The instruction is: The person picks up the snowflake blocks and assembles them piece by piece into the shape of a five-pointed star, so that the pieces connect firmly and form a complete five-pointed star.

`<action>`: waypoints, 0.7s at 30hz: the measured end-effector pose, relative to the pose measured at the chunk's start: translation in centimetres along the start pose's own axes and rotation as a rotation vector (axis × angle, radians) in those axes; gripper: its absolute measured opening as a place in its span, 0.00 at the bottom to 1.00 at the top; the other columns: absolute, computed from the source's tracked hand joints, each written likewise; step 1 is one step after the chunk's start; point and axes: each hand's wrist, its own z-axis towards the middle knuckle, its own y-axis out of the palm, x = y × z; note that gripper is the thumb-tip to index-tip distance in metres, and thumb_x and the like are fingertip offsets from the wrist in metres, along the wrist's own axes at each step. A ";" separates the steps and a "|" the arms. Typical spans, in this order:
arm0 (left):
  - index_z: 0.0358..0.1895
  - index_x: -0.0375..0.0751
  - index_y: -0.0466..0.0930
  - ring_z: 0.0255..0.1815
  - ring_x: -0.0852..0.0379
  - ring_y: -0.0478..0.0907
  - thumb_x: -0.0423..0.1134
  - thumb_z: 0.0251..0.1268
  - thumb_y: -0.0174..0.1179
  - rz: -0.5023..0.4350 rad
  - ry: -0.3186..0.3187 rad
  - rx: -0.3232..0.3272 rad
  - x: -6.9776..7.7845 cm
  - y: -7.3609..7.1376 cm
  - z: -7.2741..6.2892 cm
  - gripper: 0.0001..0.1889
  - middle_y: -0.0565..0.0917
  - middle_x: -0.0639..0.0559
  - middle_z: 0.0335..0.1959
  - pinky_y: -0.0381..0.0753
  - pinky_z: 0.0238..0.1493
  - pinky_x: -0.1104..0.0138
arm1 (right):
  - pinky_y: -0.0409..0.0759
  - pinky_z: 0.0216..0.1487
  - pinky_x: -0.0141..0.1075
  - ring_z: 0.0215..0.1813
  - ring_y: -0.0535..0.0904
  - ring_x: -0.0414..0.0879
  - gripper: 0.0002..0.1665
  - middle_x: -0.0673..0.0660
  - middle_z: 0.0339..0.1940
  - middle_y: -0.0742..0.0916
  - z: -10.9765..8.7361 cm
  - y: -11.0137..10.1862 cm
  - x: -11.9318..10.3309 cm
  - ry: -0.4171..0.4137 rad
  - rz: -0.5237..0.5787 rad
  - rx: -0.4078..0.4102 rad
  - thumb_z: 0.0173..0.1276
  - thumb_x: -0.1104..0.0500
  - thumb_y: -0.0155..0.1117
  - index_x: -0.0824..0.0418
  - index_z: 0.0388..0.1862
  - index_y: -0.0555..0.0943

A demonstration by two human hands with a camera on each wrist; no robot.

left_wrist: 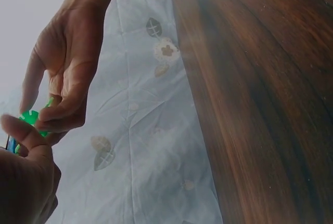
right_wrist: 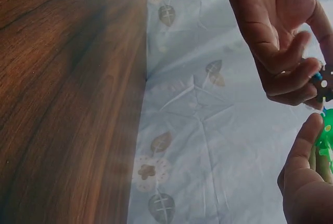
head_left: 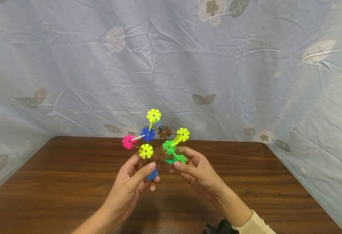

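Note:
Both hands hold up a star-like ring of linked snowflake discs above the table. My left hand (head_left: 131, 182) pinches its lower left part, near a brown disc (head_left: 159, 154) and a blue disc (head_left: 152, 174). On the lower right, my right hand (head_left: 201, 172) grips a green disc (head_left: 180, 159) between thumb and fingers. Another green disc (head_left: 168, 147) joins it above. Around the ring sit a yellow disc (head_left: 154, 115) at the top, a dark blue disc (head_left: 148, 134), a pink disc (head_left: 129, 141) and a second brown disc (head_left: 164, 131). The left wrist view shows a green disc (left_wrist: 29, 117) between the hands.
A dark wooden table (head_left: 71, 182) spreads below the hands. Pale cloth (head_left: 171, 74) printed with leaves and flowers hangs behind it and along both sides. A black device (head_left: 222, 227) sits at the right wrist, by a cream sleeve (head_left: 254, 224).

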 end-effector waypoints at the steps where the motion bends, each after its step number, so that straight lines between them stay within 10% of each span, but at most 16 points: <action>1: 0.62 0.43 0.72 0.37 0.61 0.82 0.39 0.81 0.56 0.002 -0.011 0.015 0.1 0.0 0.0 0.13 0.79 0.55 0.41 0.84 0.34 0.72 | 0.86 0.57 0.32 0.49 0.87 0.39 0.17 0.47 0.51 0.88 0.0 0.0 0.0 -0.003 -0.001 -0.002 0.77 0.65 0.63 0.55 0.61 0.77; 11: 0.44 0.50 0.80 0.26 0.63 0.76 0.40 0.78 0.61 0.089 -0.011 0.250 0.1 0.8 0.1 0.01 0.75 0.58 0.28 0.70 0.25 0.74 | 0.87 0.60 0.37 0.50 0.89 0.41 0.20 0.51 0.53 0.89 0.0 0.2 0.1 -0.028 -0.021 -0.103 0.78 0.68 0.60 0.60 0.66 0.75; 21: 0.50 0.41 0.77 0.30 0.60 0.84 0.40 0.77 0.63 0.139 -0.001 0.232 -0.1 0.9 -0.1 0.08 0.85 0.55 0.40 0.77 0.28 0.72 | 0.88 0.55 0.34 0.48 0.89 0.41 0.19 0.53 0.59 0.88 -0.1 0.2 -0.2 -0.070 -0.027 -0.089 0.78 0.67 0.61 0.59 0.65 0.76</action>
